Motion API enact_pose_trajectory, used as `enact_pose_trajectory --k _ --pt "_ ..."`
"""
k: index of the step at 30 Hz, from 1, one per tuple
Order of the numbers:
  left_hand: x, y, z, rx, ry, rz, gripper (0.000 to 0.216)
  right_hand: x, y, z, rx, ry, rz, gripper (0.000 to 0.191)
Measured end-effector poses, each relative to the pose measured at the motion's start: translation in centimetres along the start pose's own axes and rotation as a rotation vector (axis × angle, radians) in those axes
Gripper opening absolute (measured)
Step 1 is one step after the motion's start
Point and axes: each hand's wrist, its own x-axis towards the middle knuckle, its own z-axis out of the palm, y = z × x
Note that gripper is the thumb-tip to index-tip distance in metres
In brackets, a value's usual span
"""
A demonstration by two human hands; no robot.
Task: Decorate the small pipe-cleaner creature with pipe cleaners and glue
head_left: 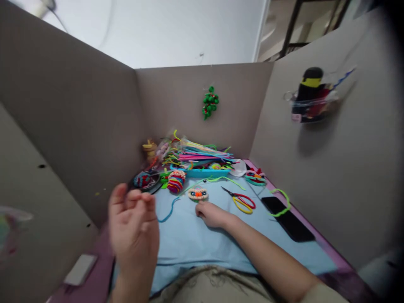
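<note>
My left hand is raised at the left with its palm towards me. Its fingers are curled in and the thumb lies against them; whatever they pinch, if anything, is too blurred to make out. Over the light blue cloth, my right hand is closed at the lower edge of a small fuzzy cream craft face with blue eyes and an orange middle. A blue pipe cleaner curves between the two hands. Behind the face lies a light green pipe cleaner.
Scissors with red and yellow handles lie to the right, near a black phone crossed by a green pipe cleaner. A blue tray of pipe cleaners and a striped fuzzy piece stand behind. Grey panels enclose the table.
</note>
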Motion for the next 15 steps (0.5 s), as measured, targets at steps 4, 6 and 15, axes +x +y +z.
enact_pose_trajectory --k 4,6,15 --pt "2.2 -4.7 -3.1 -0.053 0.101 -0.221 0.042 0.1 0.0 0.2 0.008 -0.057 -0.002 0.018" --pt "3.2 -7.9 -5.1 -0.057 0.178 -0.346 0.04 0.2 -0.2 0.1 -0.016 -0.094 0.004 0.018" --pt "3.9 -12.3 -8.8 -0.09 0.261 -0.507 0.04 0.7 -1.3 -0.3 -0.18 -0.18 -0.017 0.02"
